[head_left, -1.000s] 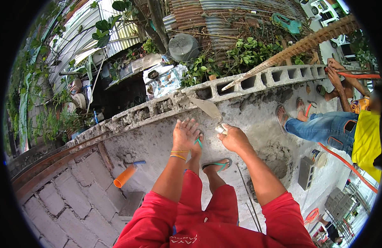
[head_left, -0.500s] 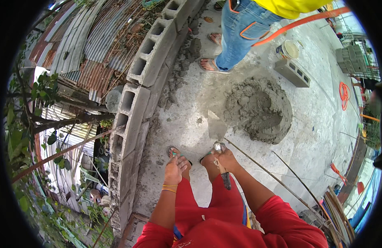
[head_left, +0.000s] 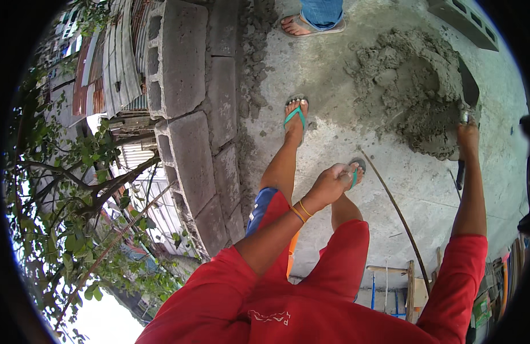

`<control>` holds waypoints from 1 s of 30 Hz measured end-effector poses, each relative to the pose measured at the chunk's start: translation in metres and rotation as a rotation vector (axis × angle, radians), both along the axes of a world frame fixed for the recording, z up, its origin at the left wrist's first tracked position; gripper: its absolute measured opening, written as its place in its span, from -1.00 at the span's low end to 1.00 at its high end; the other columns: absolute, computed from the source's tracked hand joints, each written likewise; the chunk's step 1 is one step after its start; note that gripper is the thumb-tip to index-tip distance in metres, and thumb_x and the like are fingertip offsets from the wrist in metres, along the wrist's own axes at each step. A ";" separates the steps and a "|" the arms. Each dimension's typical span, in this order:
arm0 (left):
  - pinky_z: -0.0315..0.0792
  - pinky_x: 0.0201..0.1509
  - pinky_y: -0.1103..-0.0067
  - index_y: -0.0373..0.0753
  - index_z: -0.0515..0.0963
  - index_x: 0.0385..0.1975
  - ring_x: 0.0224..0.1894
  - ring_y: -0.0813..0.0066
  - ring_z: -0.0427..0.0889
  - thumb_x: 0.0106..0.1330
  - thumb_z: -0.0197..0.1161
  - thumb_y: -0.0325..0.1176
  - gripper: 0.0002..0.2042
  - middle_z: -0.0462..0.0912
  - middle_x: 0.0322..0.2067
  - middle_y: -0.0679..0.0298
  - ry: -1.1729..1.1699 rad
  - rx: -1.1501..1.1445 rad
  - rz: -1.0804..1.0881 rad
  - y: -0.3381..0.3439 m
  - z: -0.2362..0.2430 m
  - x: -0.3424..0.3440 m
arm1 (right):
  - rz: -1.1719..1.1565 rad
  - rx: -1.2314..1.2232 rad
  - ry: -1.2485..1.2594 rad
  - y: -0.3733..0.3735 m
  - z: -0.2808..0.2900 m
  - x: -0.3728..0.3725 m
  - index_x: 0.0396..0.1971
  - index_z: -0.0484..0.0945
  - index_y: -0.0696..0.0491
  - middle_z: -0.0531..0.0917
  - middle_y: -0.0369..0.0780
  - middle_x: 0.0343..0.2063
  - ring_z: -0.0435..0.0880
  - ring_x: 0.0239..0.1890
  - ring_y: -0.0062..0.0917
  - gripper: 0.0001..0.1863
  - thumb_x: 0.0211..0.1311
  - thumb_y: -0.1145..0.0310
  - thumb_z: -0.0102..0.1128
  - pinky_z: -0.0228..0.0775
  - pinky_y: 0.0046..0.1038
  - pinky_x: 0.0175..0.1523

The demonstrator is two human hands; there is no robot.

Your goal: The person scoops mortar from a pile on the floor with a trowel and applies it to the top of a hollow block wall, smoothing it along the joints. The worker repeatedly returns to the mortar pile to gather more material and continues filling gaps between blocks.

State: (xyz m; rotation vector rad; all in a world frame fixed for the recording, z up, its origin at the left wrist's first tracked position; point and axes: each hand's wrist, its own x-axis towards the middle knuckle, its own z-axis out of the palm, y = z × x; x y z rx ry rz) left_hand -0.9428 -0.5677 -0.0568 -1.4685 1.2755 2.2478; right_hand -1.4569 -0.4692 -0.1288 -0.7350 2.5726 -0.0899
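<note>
My right hand (head_left: 468,139) is closed around the handle of a trowel (head_left: 468,85). The dark blade stands on edge at the right side of a wet grey mortar heap (head_left: 391,69); the handle's black end shows below my hand. A hollow is scooped into the heap's middle. My left hand (head_left: 331,182) hangs in front of my body, over my right foot, its fingers curled together. Nothing shows in it. Yellow bands circle that wrist.
A low wall of hollow concrete blocks (head_left: 187,63) runs along the left, with branches and rusty roofing sheets (head_left: 119,63) beyond. A co-worker's sandalled foot (head_left: 302,26) stands at the top. One loose block (head_left: 465,22) lies upper right. A thin rod (head_left: 398,218) crosses the floor.
My right hand has swung the trowel right and away from me, from before my body to the heap's far right side. My left hand has moved right and its fingers have curled in. My view has turned.
</note>
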 end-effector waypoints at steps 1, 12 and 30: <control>0.51 -0.02 0.51 -0.38 0.54 0.08 -0.10 0.44 0.67 0.45 0.18 -0.25 -0.65 0.70 -0.14 0.16 -0.016 -0.108 -0.079 -0.002 -0.017 -0.003 | 0.039 0.070 0.107 0.002 -0.019 -0.028 0.17 0.46 0.27 0.71 0.19 -0.24 0.72 -0.17 0.09 -0.41 0.26 0.16 0.15 0.54 -0.02 -0.07; 0.50 0.06 0.54 -0.40 0.46 0.22 -0.07 0.47 0.62 0.53 0.14 -0.31 -0.62 0.64 -0.01 0.13 -0.093 0.226 -0.121 -0.035 -0.097 -0.035 | -0.163 0.323 -0.183 -0.003 -0.193 0.140 0.16 0.39 0.31 0.68 0.18 -0.02 0.68 0.09 0.00 -0.52 0.33 0.33 0.03 0.54 -0.15 0.20; 0.45 0.04 0.49 -0.34 0.48 0.21 -0.12 0.45 0.65 0.50 0.14 -0.25 -0.61 0.68 -0.04 0.17 -0.318 0.279 -0.181 -0.056 -0.119 -0.056 | -1.668 -0.623 -0.860 -0.025 -0.149 0.359 -0.17 0.47 0.03 0.47 -0.28 -0.68 0.47 -0.72 -0.53 -0.59 0.46 -0.06 0.20 0.39 -0.41 -0.62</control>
